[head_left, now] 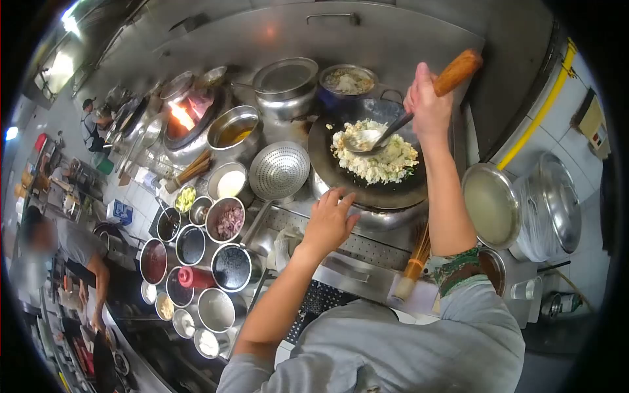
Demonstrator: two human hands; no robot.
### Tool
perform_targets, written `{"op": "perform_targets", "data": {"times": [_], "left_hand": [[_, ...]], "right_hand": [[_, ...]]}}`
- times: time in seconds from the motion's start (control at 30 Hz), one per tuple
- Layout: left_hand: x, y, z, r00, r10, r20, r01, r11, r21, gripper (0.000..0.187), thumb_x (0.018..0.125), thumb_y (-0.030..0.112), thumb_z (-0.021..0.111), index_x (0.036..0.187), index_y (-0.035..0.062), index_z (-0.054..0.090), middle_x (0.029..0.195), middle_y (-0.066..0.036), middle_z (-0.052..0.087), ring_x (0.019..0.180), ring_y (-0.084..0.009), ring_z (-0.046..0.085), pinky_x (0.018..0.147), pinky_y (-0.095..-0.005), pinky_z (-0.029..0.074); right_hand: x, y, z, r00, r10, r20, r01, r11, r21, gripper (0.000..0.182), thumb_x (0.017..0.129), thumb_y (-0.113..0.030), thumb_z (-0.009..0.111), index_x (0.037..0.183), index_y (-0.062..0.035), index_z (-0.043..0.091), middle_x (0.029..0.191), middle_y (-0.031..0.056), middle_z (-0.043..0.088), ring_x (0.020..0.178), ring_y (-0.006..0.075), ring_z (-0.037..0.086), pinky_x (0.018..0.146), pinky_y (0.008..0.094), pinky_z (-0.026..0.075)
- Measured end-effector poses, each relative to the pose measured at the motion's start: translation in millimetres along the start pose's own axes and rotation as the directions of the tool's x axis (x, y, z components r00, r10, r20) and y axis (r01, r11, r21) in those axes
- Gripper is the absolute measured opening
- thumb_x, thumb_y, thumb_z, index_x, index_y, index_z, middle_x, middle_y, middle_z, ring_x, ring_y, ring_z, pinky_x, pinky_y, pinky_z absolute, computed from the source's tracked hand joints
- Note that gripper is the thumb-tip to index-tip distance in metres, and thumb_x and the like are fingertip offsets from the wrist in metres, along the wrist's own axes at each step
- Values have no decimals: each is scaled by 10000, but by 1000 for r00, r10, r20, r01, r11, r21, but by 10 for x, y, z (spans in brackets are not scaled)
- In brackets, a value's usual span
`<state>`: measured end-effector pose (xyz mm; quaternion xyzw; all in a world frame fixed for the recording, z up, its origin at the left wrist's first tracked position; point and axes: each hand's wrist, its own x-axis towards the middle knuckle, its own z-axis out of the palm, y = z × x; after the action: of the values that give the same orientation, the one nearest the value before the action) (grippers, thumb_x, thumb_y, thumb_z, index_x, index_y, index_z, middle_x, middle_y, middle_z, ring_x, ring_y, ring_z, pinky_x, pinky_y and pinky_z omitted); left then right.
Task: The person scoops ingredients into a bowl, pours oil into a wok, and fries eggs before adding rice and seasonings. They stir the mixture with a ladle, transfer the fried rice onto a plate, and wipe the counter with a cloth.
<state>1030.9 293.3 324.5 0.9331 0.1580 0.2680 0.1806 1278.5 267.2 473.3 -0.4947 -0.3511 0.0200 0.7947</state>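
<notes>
My right hand (429,105) is wrapped round a long-handled ladle (368,140), whose wooden grip sticks up past my fist. Its metal bowl rests in the fried rice (386,165), which is pale with green bits. The rice lies in a dark wok (320,156) on the burner in front of me. At the wok's near edge, my left hand (331,223) has its fingers apart, fingertips right at the rim, holding nothing. A crumpled cloth (287,245) lies just left of that wrist.
Left of the wok are a perforated strainer (280,171), an oil pot (234,126) and several seasoning containers (230,267). Flames (181,116) rise from another burner. A bamboo brush (415,265) lies near my right elbow. Two people (78,252) are at the left.
</notes>
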Motion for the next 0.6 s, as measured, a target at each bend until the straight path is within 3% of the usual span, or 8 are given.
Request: {"op": "perform_targets", "data": {"times": [0.07,0.1,0.13,0.27,0.37,0.47,0.5,0.6], "left_hand": [[102,-126,169,999,28,15,-28,999,-35,377,850,230,745,1151,32,634,1143,-155,596,1082,-364,555,891,-472,453],[116,-199,235,998,35,45,-31,995,-100,343,851,228,744,1107,28,632,1102,-162,589,1053,-370,551,876,-476,449],[152,-286,280,997,47,65,-36,986,-160,313,852,225,744,1063,25,631,1061,-169,582,1023,-375,548,861,-480,445],[-115,-34,88,991,26,134,8,970,-242,222,863,197,731,919,22,606,946,-194,548,928,-398,519,824,-472,430],[8,319,-184,999,-11,-41,-2,946,-325,205,875,191,717,878,30,590,929,-173,539,895,-387,510,763,-473,421],[-115,15,292,1000,-9,-22,3,962,-273,182,870,163,705,896,24,591,925,-180,530,901,-394,509,775,-487,425],[-274,-84,396,1000,7,21,-2,979,-206,188,866,163,708,900,21,589,927,-187,529,900,-400,509,780,-492,427],[-897,-42,126,993,121,19,-109,943,-314,218,857,168,718,906,20,565,949,-203,511,922,-421,497,780,-502,423]], "right_hand": [[10,214,38,998,49,-49,-51,997,-55,425,1001,-337,605,669,-131,437,518,-27,388,406,103,356,392,284,304],[27,386,61,987,162,16,-162,981,109,436,984,-356,631,662,-149,423,519,-38,360,412,95,346,396,286,304],[184,426,75,988,157,-4,-156,986,62,436,978,-353,640,660,-156,417,519,-44,346,410,94,332,398,284,296],[567,-269,-97,940,321,-115,-309,944,116,430,954,-331,674,664,-182,394,521,-62,305,415,75,281,408,280,243],[460,-250,-207,924,373,-86,-367,927,76,320,959,-276,651,752,-135,453,561,-56,369,412,80,327,386,293,289],[279,-31,-40,957,219,-191,-230,972,-40,302,957,-273,658,791,-96,478,557,-36,412,407,90,380,372,297,335],[252,-142,-68,964,181,-196,-184,983,3,309,958,-276,659,783,-101,474,552,-38,404,405,89,372,372,297,327],[266,-407,-323,974,123,-190,-106,989,102,338,959,-285,665,753,-125,452,530,-49,363,397,82,333,370,294,286]]}}
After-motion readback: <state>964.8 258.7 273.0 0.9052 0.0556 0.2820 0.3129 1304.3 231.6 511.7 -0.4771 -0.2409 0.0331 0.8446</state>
